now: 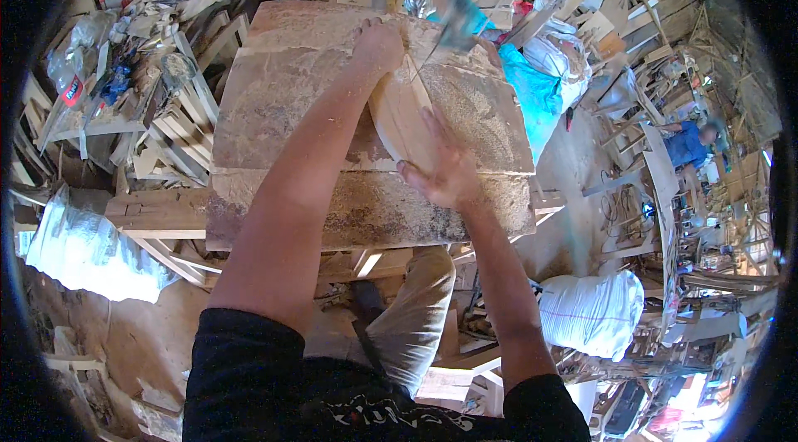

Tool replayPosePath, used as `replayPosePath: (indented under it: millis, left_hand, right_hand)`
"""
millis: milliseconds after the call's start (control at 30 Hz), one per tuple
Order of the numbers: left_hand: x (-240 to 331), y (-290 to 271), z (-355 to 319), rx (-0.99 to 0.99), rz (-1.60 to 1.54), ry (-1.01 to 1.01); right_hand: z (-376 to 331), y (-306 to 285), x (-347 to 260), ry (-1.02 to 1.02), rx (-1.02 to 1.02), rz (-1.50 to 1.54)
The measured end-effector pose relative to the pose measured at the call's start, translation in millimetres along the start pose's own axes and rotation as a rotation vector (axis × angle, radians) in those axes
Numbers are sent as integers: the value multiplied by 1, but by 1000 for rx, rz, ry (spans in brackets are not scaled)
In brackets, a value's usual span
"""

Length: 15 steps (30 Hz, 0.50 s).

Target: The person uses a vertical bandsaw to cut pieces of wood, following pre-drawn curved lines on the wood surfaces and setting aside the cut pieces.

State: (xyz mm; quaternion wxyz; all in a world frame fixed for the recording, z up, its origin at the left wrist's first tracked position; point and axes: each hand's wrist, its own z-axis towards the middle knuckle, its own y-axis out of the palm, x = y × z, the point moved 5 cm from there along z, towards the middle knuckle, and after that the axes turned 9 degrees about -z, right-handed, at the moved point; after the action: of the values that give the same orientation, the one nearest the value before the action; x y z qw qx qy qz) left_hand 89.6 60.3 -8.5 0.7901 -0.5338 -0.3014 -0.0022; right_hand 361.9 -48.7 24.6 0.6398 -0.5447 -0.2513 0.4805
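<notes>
A pale, curved wooden piece [401, 114] lies on a thick, sawdust-covered workbench slab [332, 209]. My left hand [378, 45] is closed over the piece's far end. My right hand [445, 168] lies flat on its near end with the fingers spread. Just beyond the far end, a blurred teal and pale tool [455, 14] hangs over the slab; who holds it is hidden.
Stacks of cut wooden parts [179, 139] crowd the left side. White sacks sit at lower left [83, 251] and lower right [590, 309]. A teal sheet [532, 85] lies behind the bench. A person in blue [688, 143] works at the far right among timber.
</notes>
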Motion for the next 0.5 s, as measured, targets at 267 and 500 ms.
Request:
replayPosePath:
  millis: [267,500]
  left_hand:
    - [11,6,2,-39,6,-10]
    - [-7,0,8,32,-86,-33]
  right_hand:
    - [-1,0,5,38,-14,-4]
    - [4,-1,-6,17,30,50]
